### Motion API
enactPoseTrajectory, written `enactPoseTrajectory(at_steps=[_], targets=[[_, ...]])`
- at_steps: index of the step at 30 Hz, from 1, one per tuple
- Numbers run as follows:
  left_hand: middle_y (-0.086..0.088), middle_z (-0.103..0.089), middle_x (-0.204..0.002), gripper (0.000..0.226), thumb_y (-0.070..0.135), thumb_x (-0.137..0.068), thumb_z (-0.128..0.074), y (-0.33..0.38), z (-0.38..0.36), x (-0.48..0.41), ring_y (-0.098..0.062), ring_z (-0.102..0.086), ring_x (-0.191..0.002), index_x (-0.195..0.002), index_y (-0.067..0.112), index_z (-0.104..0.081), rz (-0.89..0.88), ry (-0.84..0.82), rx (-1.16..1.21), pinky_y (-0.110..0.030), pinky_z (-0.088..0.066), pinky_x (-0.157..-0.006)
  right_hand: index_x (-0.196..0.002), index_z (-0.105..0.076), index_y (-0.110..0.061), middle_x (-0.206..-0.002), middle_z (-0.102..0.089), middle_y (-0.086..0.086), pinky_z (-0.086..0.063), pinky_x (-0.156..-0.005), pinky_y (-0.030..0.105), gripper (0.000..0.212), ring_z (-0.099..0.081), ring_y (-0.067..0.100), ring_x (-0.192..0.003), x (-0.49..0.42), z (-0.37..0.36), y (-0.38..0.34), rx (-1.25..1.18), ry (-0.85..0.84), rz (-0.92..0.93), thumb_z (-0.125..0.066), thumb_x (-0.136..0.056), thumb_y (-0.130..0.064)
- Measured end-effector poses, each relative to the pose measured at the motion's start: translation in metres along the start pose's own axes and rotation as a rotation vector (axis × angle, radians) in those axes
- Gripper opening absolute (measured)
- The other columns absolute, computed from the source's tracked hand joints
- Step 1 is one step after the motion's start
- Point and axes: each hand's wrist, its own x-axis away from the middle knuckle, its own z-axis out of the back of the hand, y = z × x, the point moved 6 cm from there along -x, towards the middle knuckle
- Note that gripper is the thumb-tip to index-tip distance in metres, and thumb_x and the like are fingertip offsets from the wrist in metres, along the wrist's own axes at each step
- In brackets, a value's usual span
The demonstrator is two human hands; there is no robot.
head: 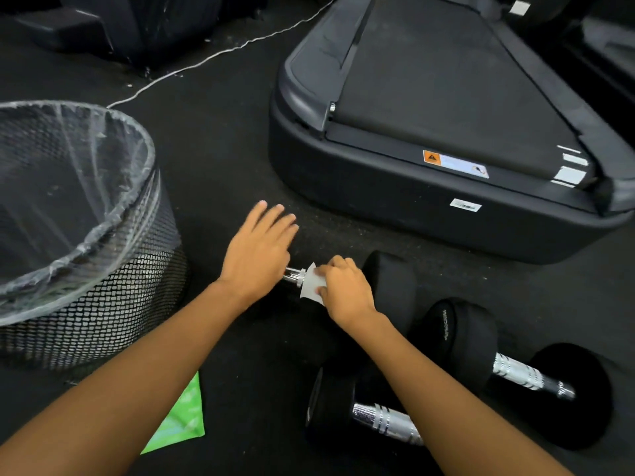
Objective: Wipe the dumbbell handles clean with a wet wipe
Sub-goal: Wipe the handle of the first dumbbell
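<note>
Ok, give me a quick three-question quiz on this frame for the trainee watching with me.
1. True or false: the right hand holds the white wipe against a dumbbell handle.
2. How many dumbbells lie on the floor? A) one B) two C) three
3. Fill in: the mesh bin is lined with a clear plastic ____.

Key: 1 true; 2 C; 3 liner.
</note>
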Motion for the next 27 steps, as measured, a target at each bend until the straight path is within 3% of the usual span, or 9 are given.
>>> enactPoseTrajectory(at_steps=[2, 5, 8, 10, 11, 15, 18, 23, 27], targets=[[-0.006, -0.039, -0.146, 0.048, 0.018, -0.092, -0.044, 0.024, 0.000, -0.001, -0.022, -0.025, -0.139, -0.139, 0.010, -0.040, -0.153, -0.113, -0.027, -0.039, 0.002, -0.115, -0.130, -0.050, -0.010, -0.128, -0.050, 0.011, -0.037, -0.097, 0.033, 0.040, -0.043, 0.026, -0.119, 0.000, 0.004, 0.000, 0.024, -0.040, 0.025, -0.054, -0.091, -0.011], [-0.004, -0.031, -0.150, 0.051, 0.013, -0.093, -0.043, 0.052, -0.008, -0.002, -0.016, -0.022, -0.139, -0.143, 0.012, -0.030, -0.213, -0.281, 0.080, -0.029, 0.001, -0.114, -0.121, -0.056, -0.007, -0.120, -0.058, 0.012, -0.038, -0.095, 0.030, 0.032, -0.051, 0.026, -0.113, 0.005, 0.016, 0.003, 0.097, -0.030, 0.073, -0.051, -0.089, -0.005], [-0.003, -0.034, -0.148, 0.056, 0.012, -0.091, -0.050, 0.059, -0.016, -0.003, -0.016, -0.029, -0.136, -0.144, 0.012, -0.029, -0.157, -0.333, 0.209, -0.025, -0.011, -0.112, -0.112, -0.064, -0.009, -0.113, -0.064, 0.007, -0.035, -0.102, 0.031, 0.027, -0.056, 0.024, -0.107, 0.017, 0.039, 0.024, 0.082, 0.224, 0.088, -0.054, -0.087, -0.006], [-0.003, -0.035, -0.148, 0.054, 0.013, -0.094, -0.048, 0.060, -0.024, -0.002, -0.016, -0.031, -0.135, -0.144, 0.013, -0.028, -0.140, -0.351, 0.259, -0.025, -0.017, -0.111, -0.110, -0.066, -0.006, -0.111, -0.066, 0.009, -0.036, -0.103, 0.037, 0.025, -0.058, 0.028, -0.107, 0.026, 0.052, 0.051, 0.010, 0.457, 0.012, -0.056, -0.087, -0.006], [-0.004, -0.035, -0.148, 0.053, 0.014, -0.095, -0.047, 0.061, -0.030, 0.000, -0.017, -0.030, -0.136, -0.145, 0.013, -0.027, -0.130, -0.367, 0.280, -0.025, -0.019, -0.111, -0.113, -0.064, -0.005, -0.115, -0.065, 0.010, -0.033, -0.106, 0.038, 0.026, -0.056, 0.028, -0.111, 0.030, 0.053, 0.064, -0.023, 0.494, -0.041, -0.054, -0.090, -0.010], [-0.004, -0.036, -0.147, 0.045, 0.019, -0.101, -0.036, 0.065, -0.041, 0.003, -0.018, -0.031, -0.136, -0.144, 0.012, -0.028, -0.140, -0.376, 0.290, -0.026, -0.019, -0.110, -0.134, -0.048, -0.011, -0.140, -0.048, 0.004, -0.018, -0.114, 0.030, 0.041, -0.035, 0.018, -0.135, 0.038, 0.030, 0.091, -0.279, 0.352, -0.198, -0.033, -0.101, -0.029], [-0.007, -0.048, -0.138, 0.039, 0.020, -0.101, -0.033, 0.066, -0.046, -0.001, -0.021, -0.042, -0.129, -0.139, 0.010, -0.040, -0.117, -0.338, 0.355, -0.030, -0.025, -0.108, -0.134, -0.047, -0.014, -0.141, -0.047, 0.001, -0.017, -0.114, 0.025, 0.041, -0.032, 0.013, -0.136, 0.042, 0.021, 0.090, -0.455, 0.424, -0.245, -0.029, -0.101, -0.029], [-0.006, -0.062, -0.116, 0.026, 0.016, -0.098, -0.041, 0.072, -0.068, -0.015, -0.023, -0.057, -0.107, -0.120, 0.013, -0.054, -0.102, -0.400, 0.307, -0.035, -0.043, -0.094, -0.133, -0.049, -0.014, -0.138, -0.050, -0.001, -0.019, -0.116, 0.031, 0.045, -0.030, 0.013, -0.137, 0.043, 0.022, 0.087, -0.377, 0.498, -0.266, -0.025, -0.101, -0.032], [-0.006, -0.064, -0.109, 0.020, 0.021, -0.099, -0.039, 0.093, -0.064, -0.025, -0.024, -0.060, -0.100, -0.108, 0.013, -0.055, -0.125, -0.391, 0.313, -0.036, -0.045, -0.088, -0.132, -0.051, -0.016, -0.137, -0.052, -0.003, -0.018, -0.116, 0.030, 0.052, -0.029, 0.013, -0.138, 0.043, 0.022, 0.083, -0.309, 0.516, -0.218, -0.017, -0.097, -0.037]])
